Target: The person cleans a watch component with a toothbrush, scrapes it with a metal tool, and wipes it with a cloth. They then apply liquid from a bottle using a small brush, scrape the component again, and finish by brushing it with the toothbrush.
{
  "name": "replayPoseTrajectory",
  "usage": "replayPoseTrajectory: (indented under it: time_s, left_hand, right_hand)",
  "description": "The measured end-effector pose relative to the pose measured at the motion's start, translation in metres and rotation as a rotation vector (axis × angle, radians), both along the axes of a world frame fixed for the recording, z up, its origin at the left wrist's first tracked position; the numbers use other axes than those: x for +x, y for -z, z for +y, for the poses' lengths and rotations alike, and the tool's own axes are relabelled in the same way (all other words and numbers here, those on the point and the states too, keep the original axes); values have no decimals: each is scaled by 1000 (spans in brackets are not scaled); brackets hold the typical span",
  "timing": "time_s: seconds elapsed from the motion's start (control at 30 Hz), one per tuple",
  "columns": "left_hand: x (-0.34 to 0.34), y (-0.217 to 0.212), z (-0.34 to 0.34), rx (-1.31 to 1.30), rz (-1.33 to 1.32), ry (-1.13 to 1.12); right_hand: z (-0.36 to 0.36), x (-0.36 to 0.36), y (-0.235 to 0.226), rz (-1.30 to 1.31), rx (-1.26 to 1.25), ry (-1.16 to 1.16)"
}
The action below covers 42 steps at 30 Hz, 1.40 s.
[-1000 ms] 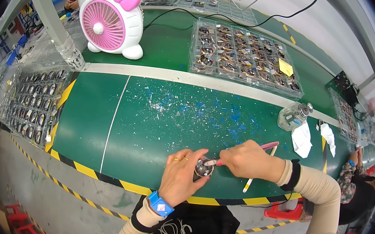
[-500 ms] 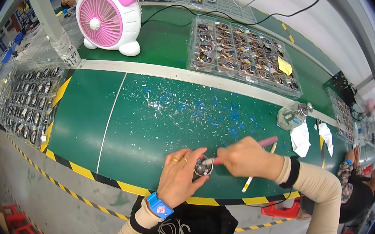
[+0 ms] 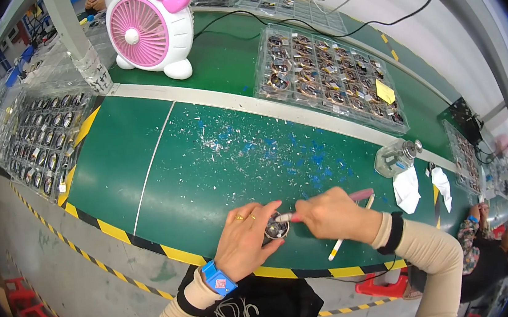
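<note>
My left hand [image 3: 247, 236] curls its thumb and fingers around a small round part [image 3: 276, 228] with a dark, metallic inside, near the table's front edge. My right hand [image 3: 331, 213] grips a pink-handled tool [image 3: 364, 194], and its pale tip touches the upper rim of the round part. The tip is too small to tell whether it is a brush. Beneath my right hand lies a thin white stick [image 3: 336, 247] with a yellow band, partly hidden by the hand.
White and blue scraps [image 3: 265, 148] are scattered over the green table [image 3: 188, 184]. Beyond stand a pink-and-white fan [image 3: 142, 34] and a clear tray of round parts [image 3: 326, 76]. A glass bottle [image 3: 395, 157] and white cloth [image 3: 407, 190] are at right. Another person [image 3: 499, 250] sits far right.
The tool's tip has shifted slightly up along the round part's rim, and my right hand is less blurred. My left hand keeps its hold.
</note>
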<state>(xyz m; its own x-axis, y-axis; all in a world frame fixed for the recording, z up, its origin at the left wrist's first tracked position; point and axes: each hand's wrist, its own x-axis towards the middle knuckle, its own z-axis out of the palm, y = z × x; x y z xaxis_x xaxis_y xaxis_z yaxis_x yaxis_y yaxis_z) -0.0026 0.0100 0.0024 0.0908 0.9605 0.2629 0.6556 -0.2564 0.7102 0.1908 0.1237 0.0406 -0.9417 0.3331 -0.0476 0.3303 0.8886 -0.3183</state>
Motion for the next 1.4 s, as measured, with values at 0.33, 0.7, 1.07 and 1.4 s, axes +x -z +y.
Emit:
replayPoseTrajectory:
  time_s: [0.33,0.7,1.07,1.4]
  left_hand:
    - [2,1,1,6,-3,-17]
    - [1,1,0,-8,1,-11]
    - [1,1,0,11,2,-3]
    - [1,0,2,13,-14,4]
  right_hand:
    - [-4,-2,-2,-33,49,-69]
    - [0,-2,-1,-54,62,-40]
    - [-4,-1,-2,-71,19,-34]
    - [-7,1,-4,-69,2,-23]
